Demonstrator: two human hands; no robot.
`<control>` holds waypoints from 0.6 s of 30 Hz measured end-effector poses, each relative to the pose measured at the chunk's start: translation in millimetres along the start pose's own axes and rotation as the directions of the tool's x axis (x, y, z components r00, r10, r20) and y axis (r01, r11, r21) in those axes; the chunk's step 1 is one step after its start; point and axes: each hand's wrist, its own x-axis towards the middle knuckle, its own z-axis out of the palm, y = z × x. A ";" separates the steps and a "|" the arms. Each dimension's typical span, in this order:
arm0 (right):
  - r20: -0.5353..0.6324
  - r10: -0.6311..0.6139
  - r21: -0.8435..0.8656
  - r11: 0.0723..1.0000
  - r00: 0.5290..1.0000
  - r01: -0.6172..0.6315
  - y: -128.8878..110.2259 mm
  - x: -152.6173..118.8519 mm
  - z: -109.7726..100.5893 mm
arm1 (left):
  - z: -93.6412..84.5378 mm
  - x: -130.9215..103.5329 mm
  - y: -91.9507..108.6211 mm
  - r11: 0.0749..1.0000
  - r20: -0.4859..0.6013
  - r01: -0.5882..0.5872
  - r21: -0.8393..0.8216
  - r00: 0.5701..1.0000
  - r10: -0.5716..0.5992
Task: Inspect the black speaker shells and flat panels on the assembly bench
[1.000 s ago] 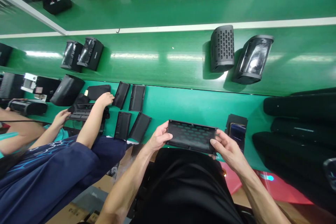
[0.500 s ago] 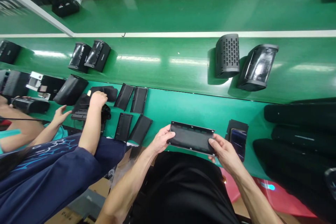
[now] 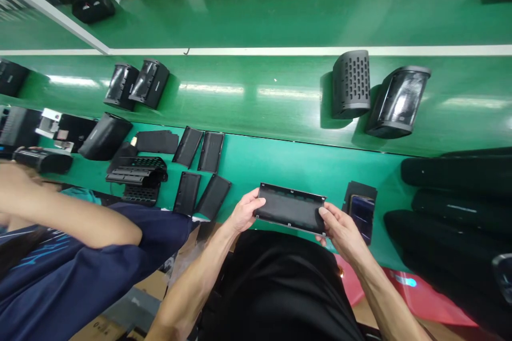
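Observation:
A black rectangular panel (image 3: 291,209) with small tabs along its long edges is held level above the near edge of the green table (image 3: 264,162). My left hand (image 3: 245,212) grips its left end, thumb on top. At the right end, my right hand (image 3: 340,224) pinches the panel with the thumb on its face and fingers beneath. Several similar black panels (image 3: 187,193) lie on the table to the left. A phone (image 3: 362,216) rests on dark flat pieces just right of my right hand.
On the left, a co-worker's arm (image 3: 80,213) reaches over the table beside black perforated housings (image 3: 138,173). Black speakers stand on the green surface beyond, one pair at right (image 3: 398,102), another at left (image 3: 149,84). Large black shapes (image 3: 448,229) fill the right side.
The co-worker's arms have moved left, away from the black housings. In the view, the speakers at right have shifted slightly right. My hands and the panel have hardly moved.

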 end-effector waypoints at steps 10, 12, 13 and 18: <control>0.007 -0.063 -0.019 0.998 0.998 0.063 2.8 0.5 -4.9 | 1.2 -1.8 2.6 0.998 -0.005 -0.044 0.034 0.999 0.044; 0.012 -0.068 -0.018 0.997 0.998 0.069 2.8 -0.6 -6.0 | 0.9 -2.6 2.9 0.997 0.008 -0.059 0.047 0.998 0.058; 0.010 -0.070 -0.017 0.997 0.998 0.070 2.8 -1.2 -6.3 | 0.7 -2.9 3.0 0.997 0.012 -0.065 0.051 0.998 0.065; -0.003 -0.088 -0.003 0.996 0.996 0.088 2.1 -2.9 -6.4 | 0.6 -2.6 3.6 0.995 0.039 -0.089 0.048 0.995 0.087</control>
